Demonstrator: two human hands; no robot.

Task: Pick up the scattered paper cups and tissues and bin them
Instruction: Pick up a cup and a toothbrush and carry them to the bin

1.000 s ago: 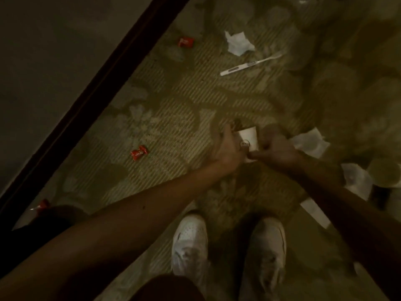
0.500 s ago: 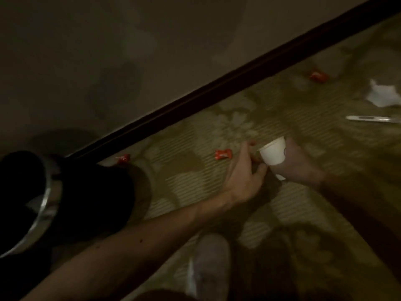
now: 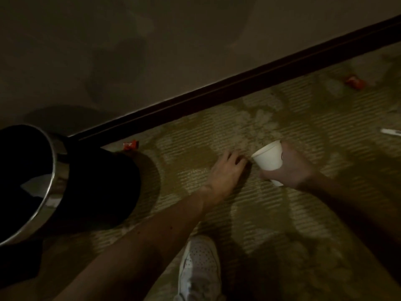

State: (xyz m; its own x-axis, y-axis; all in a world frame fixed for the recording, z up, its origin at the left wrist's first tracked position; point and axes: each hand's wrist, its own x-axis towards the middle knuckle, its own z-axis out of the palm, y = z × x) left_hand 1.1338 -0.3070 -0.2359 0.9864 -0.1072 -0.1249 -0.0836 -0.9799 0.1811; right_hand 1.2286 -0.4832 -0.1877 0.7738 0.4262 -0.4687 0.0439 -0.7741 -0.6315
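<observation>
Since half a second ago the left hand (image 3: 225,174) has been moved forward over the spot where a red wrapper lay; that wrapper is no longer seen; whether it is pinched under the bent fingertips cannot be told. The paper cup (image 3: 269,156) is gripped round its side by the right hand (image 3: 293,168), just right of the left hand and apart from it; cup plain white, tapered, tilted, mouth turned toward the left hand; small dark mark beside the fingers; base showing below the palm. The bin (image 3: 54,170), black with a shiny rim, is noted well left of the left hand.
</observation>
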